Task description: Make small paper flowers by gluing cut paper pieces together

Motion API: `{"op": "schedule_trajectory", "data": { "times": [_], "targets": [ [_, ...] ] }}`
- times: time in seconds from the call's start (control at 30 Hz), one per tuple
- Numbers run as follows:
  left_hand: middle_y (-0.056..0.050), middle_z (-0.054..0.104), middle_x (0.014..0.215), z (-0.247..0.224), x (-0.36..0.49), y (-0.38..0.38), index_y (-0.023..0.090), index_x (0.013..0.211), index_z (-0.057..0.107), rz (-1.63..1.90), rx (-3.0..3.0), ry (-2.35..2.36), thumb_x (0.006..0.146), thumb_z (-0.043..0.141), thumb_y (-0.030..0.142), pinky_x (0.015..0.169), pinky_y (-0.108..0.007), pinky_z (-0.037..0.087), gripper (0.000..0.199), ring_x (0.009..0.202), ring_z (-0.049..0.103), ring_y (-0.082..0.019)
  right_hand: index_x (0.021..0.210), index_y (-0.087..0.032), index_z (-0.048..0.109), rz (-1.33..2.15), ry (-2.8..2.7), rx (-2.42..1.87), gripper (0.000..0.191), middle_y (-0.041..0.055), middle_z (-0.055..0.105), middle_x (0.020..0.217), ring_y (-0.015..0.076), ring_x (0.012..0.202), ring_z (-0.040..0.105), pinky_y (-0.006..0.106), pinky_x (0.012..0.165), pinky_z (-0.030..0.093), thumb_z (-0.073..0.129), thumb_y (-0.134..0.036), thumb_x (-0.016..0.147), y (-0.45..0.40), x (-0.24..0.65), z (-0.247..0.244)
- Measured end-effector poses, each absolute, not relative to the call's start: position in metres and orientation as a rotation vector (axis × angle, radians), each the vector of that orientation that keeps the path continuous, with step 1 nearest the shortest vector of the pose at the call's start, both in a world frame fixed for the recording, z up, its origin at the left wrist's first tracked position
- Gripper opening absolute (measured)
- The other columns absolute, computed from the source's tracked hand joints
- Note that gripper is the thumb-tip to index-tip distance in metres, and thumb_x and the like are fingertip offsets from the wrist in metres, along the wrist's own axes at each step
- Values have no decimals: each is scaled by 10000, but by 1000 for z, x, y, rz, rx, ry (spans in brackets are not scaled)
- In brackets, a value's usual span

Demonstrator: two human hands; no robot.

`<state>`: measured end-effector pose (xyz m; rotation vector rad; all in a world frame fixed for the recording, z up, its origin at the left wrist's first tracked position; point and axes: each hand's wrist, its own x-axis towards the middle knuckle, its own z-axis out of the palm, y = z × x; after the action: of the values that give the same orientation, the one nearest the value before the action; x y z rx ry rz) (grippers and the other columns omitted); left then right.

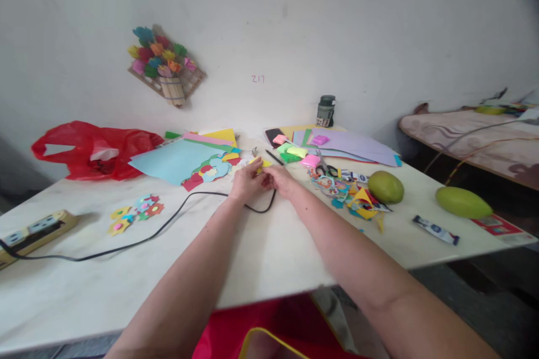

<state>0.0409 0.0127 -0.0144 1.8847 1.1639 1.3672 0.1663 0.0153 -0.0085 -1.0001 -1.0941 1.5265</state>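
Note:
Near the middle of the table, my left hand [247,184] and my right hand [282,180] meet with fingertips closed together. Between them shows a small yellow paper piece [265,163], pinched by both; its lower part is hidden behind my fingers. Just beyond my right hand lies a dark, thin stick-like object [273,156], whose kind I cannot make out. A black cord [197,193] runs from the left and loops below my hands. Left of my hands are cut scalloped paper shapes [217,168] in several colours. Finished-looking paper flowers [120,226] lie farther left.
A power strip [42,230] and red plastic bag [96,148] are left. Coloured sheets [168,160] lie behind. Rightward are clay packets [297,151], scissors [328,170], paper scraps [362,205], green fruits [385,187], a tube [435,230] and a dark jar [325,111].

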Motion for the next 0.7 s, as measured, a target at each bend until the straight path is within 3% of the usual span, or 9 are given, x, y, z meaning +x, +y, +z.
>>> {"op": "schedule_trajectory", "data": {
  "times": [0.2, 0.4, 0.6, 0.7],
  "targets": [
    [-97, 659, 1084, -9, 42, 8, 186, 1004, 677, 1277, 2008, 1320, 663, 622, 224, 805, -326, 471, 348, 816, 639, -213, 510, -195, 492, 1304, -1118, -1190, 177, -8, 467, 463, 102, 435, 425, 227, 369, 300, 581, -205, 662, 15, 163, -6],
    [-57, 702, 879, -6, 44, 4, 199, 901, 693, 1257, 2047, 1355, 647, 625, 224, 776, -286, 462, 264, 811, 639, -212, 460, -202, 462, 1213, -1086, -1200, 230, -21, 420, 417, 89, 395, 366, 239, 367, 244, 574, -165, 657, 16, 160, -7],
    [-49, 702, 861, -4, 42, 5, 156, 1069, 650, 1195, 1942, 1426, 693, 586, 285, 773, -270, 456, 403, 840, 629, -190, 554, -189, 513, 1362, -1064, -1088, 189, -23, 478, 453, 88, 404, 409, 217, 363, 299, 563, -252, 725, 12, 162, -5],
    [-45, 697, 794, -6, 39, 8, 132, 1054, 662, 1252, 1820, 1382, 683, 613, 338, 750, -267, 462, 427, 804, 629, -185, 612, -175, 545, 1465, -1041, -1001, 213, -7, 542, 495, 89, 417, 445, 211, 372, 356, 518, -308, 776, 12, 165, -3]
  ]
}}
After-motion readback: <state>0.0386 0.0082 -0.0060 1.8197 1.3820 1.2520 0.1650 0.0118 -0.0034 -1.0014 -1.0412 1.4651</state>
